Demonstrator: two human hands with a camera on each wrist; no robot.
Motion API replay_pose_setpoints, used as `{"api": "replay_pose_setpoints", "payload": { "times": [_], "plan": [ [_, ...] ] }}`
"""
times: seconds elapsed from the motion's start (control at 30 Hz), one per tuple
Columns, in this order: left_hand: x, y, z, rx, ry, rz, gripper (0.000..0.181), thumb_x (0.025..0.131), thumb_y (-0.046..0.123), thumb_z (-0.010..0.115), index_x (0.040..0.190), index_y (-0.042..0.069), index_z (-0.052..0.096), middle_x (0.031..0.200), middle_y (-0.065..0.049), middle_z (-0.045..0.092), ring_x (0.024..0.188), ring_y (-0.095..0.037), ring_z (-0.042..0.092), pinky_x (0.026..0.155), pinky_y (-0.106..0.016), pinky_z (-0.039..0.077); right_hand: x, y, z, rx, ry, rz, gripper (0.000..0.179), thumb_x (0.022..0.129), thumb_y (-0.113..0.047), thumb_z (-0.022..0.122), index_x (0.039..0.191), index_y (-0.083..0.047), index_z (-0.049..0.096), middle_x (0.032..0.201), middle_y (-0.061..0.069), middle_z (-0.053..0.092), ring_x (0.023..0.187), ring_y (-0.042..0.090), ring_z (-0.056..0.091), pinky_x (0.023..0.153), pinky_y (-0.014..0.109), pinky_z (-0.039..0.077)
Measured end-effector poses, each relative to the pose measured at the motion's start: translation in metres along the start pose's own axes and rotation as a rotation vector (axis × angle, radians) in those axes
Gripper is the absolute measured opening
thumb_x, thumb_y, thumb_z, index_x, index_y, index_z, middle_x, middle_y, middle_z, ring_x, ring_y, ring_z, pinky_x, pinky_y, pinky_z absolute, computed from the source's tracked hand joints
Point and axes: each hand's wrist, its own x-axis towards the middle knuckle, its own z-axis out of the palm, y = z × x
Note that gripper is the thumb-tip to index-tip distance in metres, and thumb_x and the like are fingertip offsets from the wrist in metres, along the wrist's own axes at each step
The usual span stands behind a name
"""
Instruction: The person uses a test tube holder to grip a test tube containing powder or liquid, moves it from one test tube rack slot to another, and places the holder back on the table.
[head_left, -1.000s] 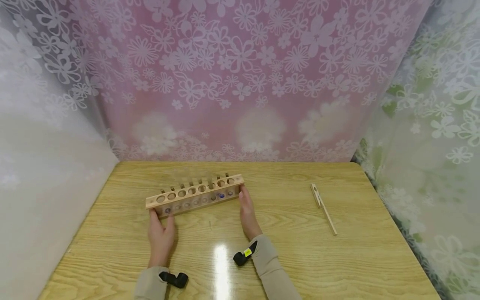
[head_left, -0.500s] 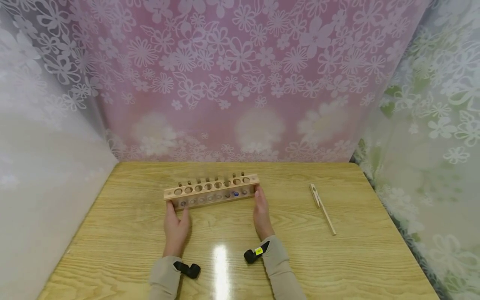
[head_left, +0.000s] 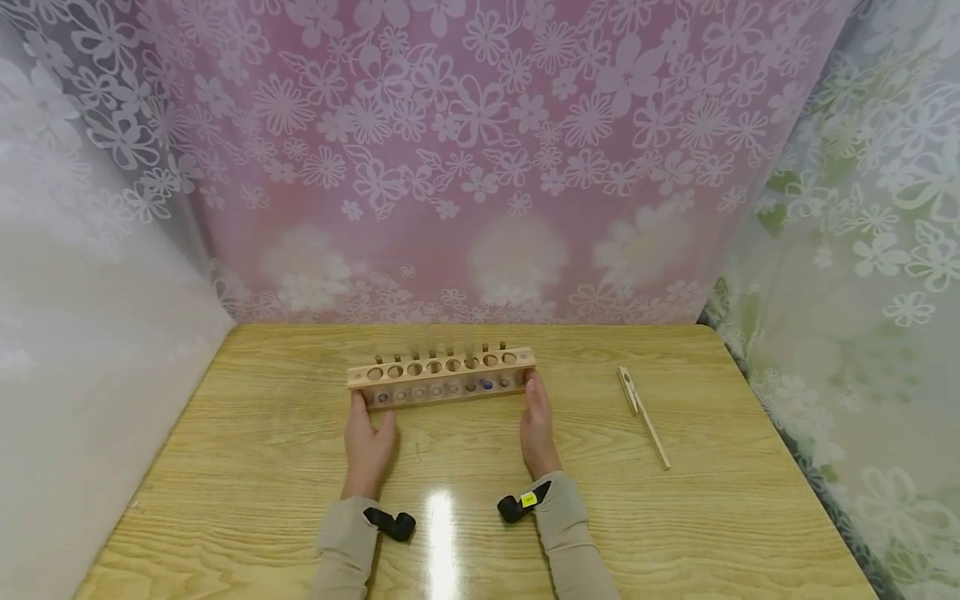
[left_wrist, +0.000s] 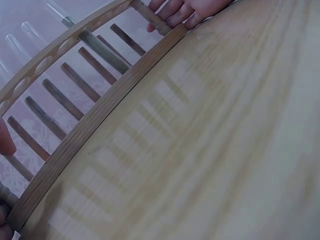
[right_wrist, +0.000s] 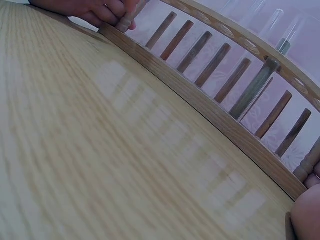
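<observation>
Pale wooden test-tube rack [head_left: 443, 373] shifts rightward

Since a second ago, the rack and both hands on it have moved to the right, and the rack's slant has eased so that it runs more nearly parallel to the far edge of the yellowish wood-grain table [head_left: 225, 467].

At the left, the bare left hand [head_left: 370, 446] is clamped on the rack's left end, thumb in front and apart from the fingers. The rack lies between the hands toward the back of the table, its lower bar against the tabletop. Eight round holes line its upper bar, with a row of brownish wooden pegs [right_wrist: 197, 47] behind. Rounded ends of clear glass tubes [right_wrist: 274, 22] show above that bar; a glass tube with grey-green contents [right_wrist: 252, 90] stands at the sixth hole from the left.

The bare right hand [head_left: 537, 425] grips the right end, its fingers curled round the end post. Farther right, well apart, a slim pale wooden clamp with a long handle [head_left: 655, 435] lies on the table.
</observation>
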Motion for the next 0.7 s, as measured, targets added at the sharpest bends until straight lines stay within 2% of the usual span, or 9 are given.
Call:
{"api": "replay_pose_setpoints", "payload": {
  "times": [0.2,0.37,0.53,0.7],
  "plan": [
    [0.004,0.002,0.008,0.008,-0.039,-0.011,0.08,0.092,0.008,0.057,0.159,0.007,0.014,0.158,-0.019,0.03,0.145,-0.032,0.028,0.118,-0.049,0.028,-0.001,-0.006,-0.005,-0.003,0.034,0.027,0.075,0.108,-0.041,0.033,0.155,0.008,0.004,0.163,0.023,0.001,0.151,0.032,-0.004,0.123,0.046,-0.002],
    [0.005,0.005,0.013,0.023,-0.066,-0.004,0.083,0.088,0.004,0.055,0.159,0.003,0.013,0.16,-0.02,0.024,0.147,-0.032,0.023,0.119,-0.048,0.024,-0.001,-0.008,-0.012,-0.018,0.055,0.045,0.072,0.108,-0.041,0.031,0.156,0.007,0.004,0.164,0.021,0.0,0.151,0.03,-0.003,0.123,0.044,-0.001],
    [0.008,0.006,0.02,0.031,-0.096,0.009,0.086,0.082,0.0,0.053,0.157,-0.002,0.012,0.16,-0.023,0.021,0.148,-0.034,0.021,0.12,-0.048,0.023,0.0,-0.009,-0.022,-0.028,0.05,-0.006,0.07,0.109,-0.039,0.03,0.156,0.006,0.004,0.164,0.02,0.001,0.151,0.029,-0.004,0.123,0.045,-0.001],
    [0.01,0.007,0.026,0.047,-0.119,0.042,0.085,0.079,0.001,0.052,0.156,-0.004,0.016,0.159,-0.024,0.024,0.146,-0.036,0.025,0.119,-0.049,0.026,-0.001,-0.014,-0.032,-0.023,0.073,-0.04,0.064,0.11,-0.033,0.028,0.155,0.007,0.009,0.163,0.021,0.005,0.151,0.031,-0.001,0.123,0.046,0.0]
  ]
}}
